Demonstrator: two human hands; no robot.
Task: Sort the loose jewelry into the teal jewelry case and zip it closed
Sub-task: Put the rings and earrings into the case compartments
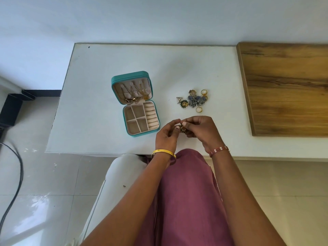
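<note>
The teal jewelry case point(118, 80) lies open on the white table, its lid up with necklaces hanging in it and its beige compartments showing. To its right sits a pile of loose jewelry point(196, 100): blue flower pieces, gold rings, a green flower earring and a triangle earring. In front of the pile, my left hand point(166, 135) and my right hand point(202, 130) meet over the table. Both pinch a small dark green and gold earring point(182, 129) between their fingertips.
The white table point(99, 71) ends at its front edge near my lap. A wooden board point(287, 86) lies at the right. A dark cable point(16, 174) runs over the tiled floor at the left, beside a black stand.
</note>
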